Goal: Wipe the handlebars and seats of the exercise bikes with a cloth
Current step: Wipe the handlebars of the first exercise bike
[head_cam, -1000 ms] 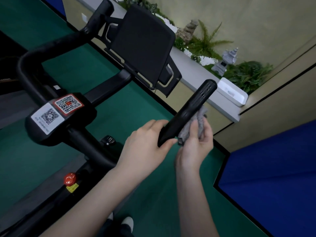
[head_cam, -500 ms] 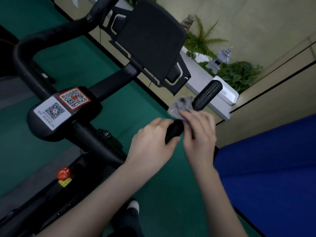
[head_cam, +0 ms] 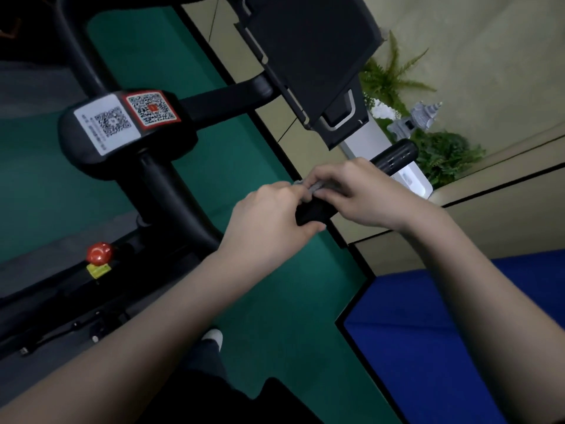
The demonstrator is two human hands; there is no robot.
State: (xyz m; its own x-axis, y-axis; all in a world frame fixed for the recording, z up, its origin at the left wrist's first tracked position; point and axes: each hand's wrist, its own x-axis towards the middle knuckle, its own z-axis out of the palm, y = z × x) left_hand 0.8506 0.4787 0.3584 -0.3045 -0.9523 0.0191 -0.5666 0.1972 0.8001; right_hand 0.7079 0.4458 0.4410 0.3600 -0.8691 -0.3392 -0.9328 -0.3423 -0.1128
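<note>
Gripping black handlebar (head_cam: 394,155) low down with curled left hand (head_cam: 269,218); clamping grey cloth (head_cam: 318,186) onto bar top under curled right hand (head_cam: 360,194), right beside left hand, mostly hiding cloth.

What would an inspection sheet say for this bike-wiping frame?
Surface: green floor, blue mat at right.
Job's things: black handlebar; grey cloth on it, mostly hidden by fingers.
Clutter: nothing seen.
Hands: left hand grips the handlebar; right hand holds the cloth against it.
Cables: thin dark line behind the screen, perhaps a cable.
Surroundings: QR stickers, red knob, plants.
</note>
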